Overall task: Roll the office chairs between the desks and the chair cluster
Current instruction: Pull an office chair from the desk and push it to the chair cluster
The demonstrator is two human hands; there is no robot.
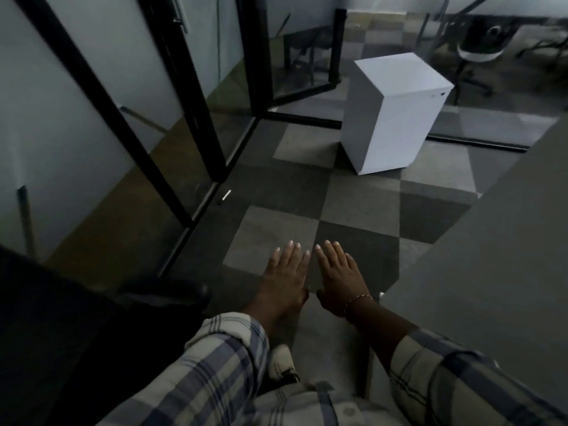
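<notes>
A black office chair [92,318] fills the lower left; its armrest [172,292] lies just left of my hands. My left hand [285,272] and my right hand [338,275] are held out flat side by side over the checkered carpet, fingers straight, holding nothing and touching no chair. A second chair with a white seat [479,50] stands at the top right behind a glass partition. A grey desk top [491,272] runs along the right, close to my right wrist.
A white pedestal cabinet [396,118] stands on the carpet ahead. Black-framed glass walls and an open glass door [196,96] line the left and far side. A small pen-like object [225,196] lies by the door track. Open carpet lies between me and the cabinet.
</notes>
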